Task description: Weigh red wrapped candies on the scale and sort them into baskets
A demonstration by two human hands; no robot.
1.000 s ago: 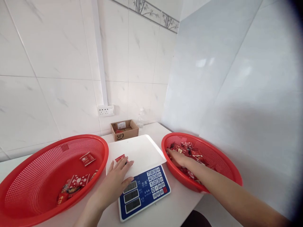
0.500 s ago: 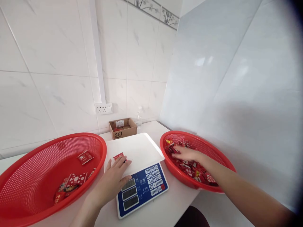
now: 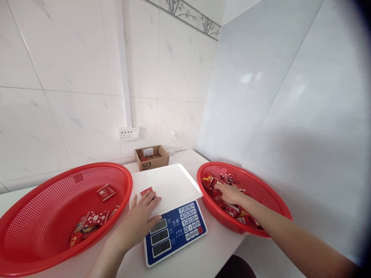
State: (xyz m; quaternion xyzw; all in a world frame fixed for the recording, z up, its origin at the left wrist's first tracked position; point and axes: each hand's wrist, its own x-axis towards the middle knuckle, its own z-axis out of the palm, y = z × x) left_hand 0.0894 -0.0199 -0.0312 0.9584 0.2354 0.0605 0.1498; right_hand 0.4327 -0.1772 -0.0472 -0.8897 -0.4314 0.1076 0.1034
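Note:
My left hand (image 3: pixel 141 217) lies flat with fingers spread on the white pan of a blue-fronted scale (image 3: pixel 174 231). Its fingertips touch a small red packet (image 3: pixel 146 191) on the pan. My right hand (image 3: pixel 228 193) reaches into the red basket (image 3: pixel 269 195) on the right, which holds several red snack packets (image 3: pixel 242 218). The fingers curl down among the packets; what they hold, if anything, is hidden.
A larger red basket (image 3: pixel 34 208) on the left holds a few red packets (image 3: pixel 92 220). A small cardboard box (image 3: pixel 152 157) and a clear bottle (image 3: pixel 172 143) stand at the back by the tiled wall. A wall socket (image 3: pixel 129 133) is above the counter.
My right hand has shifted about inside the right basket and its fingers have curled in among the packets. My left hand stays on the scale pan.

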